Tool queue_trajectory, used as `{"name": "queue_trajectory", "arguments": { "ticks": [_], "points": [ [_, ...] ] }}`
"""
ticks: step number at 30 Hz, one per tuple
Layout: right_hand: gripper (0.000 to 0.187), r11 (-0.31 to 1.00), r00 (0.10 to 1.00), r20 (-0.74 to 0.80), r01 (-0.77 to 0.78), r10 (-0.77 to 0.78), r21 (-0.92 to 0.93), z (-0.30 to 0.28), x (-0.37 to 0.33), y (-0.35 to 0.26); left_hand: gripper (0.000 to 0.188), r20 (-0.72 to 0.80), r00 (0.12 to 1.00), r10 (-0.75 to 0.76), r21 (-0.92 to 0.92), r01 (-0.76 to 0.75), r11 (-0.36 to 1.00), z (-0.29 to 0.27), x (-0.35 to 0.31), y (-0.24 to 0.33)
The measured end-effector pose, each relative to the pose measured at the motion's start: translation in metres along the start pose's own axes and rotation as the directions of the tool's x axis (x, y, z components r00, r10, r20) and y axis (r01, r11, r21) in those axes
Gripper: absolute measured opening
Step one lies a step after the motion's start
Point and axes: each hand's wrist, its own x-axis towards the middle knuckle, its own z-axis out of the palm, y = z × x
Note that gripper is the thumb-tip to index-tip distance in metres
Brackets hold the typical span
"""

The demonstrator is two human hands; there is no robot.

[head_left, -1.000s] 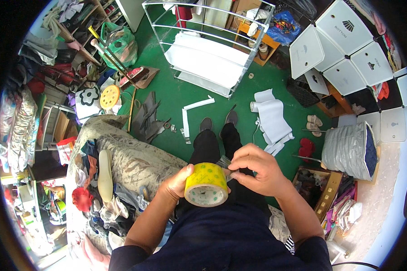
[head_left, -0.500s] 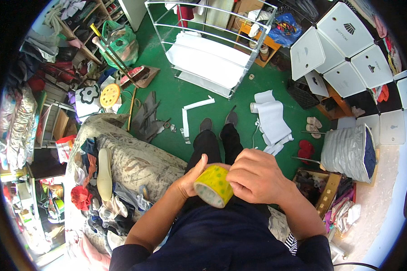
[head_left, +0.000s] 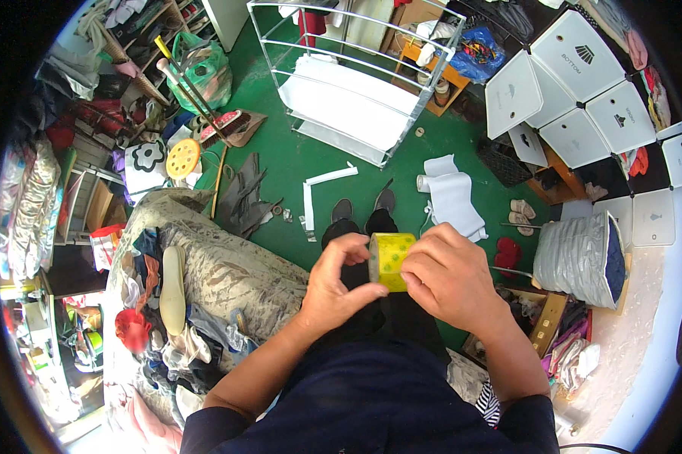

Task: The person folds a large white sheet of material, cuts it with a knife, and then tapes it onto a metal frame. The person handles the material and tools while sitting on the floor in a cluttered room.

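A wide roll of yellow tape (head_left: 392, 253) with green marks is held up in front of my legs, its outer face toward me and its end ring on the left. My left hand (head_left: 333, 284) grips it from the left, thumb at the lower edge and forefinger at the upper edge, with a gap in the palm. My right hand (head_left: 451, 276) has its fingers curled against the roll's right part, thumb and forefinger pinched on the tape surface. Whether a loose tape end is between them is hidden.
On the green floor ahead lie white sheeting (head_left: 454, 197), a bent white strip (head_left: 308, 200) and dark grey scraps (head_left: 242, 200). Beyond stands a metal-tube rack (head_left: 341, 87) with white panels. A cloth-covered heap (head_left: 212, 250) lies left; white cube cabinets (head_left: 576, 57) and a silver padded bin (head_left: 572, 253) stand right.
The roll has moved up and to the right and turned so its side faces me. My left hand has shifted from beneath it to its left end.
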Motion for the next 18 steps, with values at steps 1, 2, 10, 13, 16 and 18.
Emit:
{"name": "queue_trajectory", "arguments": {
  "ticks": [1,2,10,13,16,18],
  "points": [
    [0.013,1.000,1.000,0.003,0.000,0.000,0.001,0.000,0.000,0.000,0.076,0.027,0.999,0.030,0.035,-0.031,0.999,0.004,0.000,0.000],
    [0.012,1.000,1.000,0.010,-0.004,0.004,-0.001,0.000,0.000,-0.001,0.077,0.056,0.997,0.058,0.063,-0.062,0.996,0.008,0.001,0.001],
    [0.009,0.991,0.986,0.105,-0.130,0.128,0.016,0.002,-0.007,-0.002,0.049,0.269,0.951,-0.150,-0.146,0.194,0.970,0.013,0.001,0.011],
    [0.008,0.982,0.971,0.157,-0.187,0.181,0.026,0.000,-0.011,-0.001,0.047,0.273,0.954,-0.125,-0.111,0.161,0.981,0.010,0.001,0.012],
    [0.008,0.970,0.959,0.184,-0.231,0.215,0.074,0.002,-0.014,0.001,0.046,0.346,0.922,-0.170,-0.054,0.201,0.978,0.001,0.006,0.027],
    [0.008,0.962,0.957,0.182,-0.250,0.227,0.112,0.003,-0.015,0.000,0.044,0.344,0.922,-0.178,0.066,0.166,0.984,-0.006,0.010,0.038]
  ]
}}
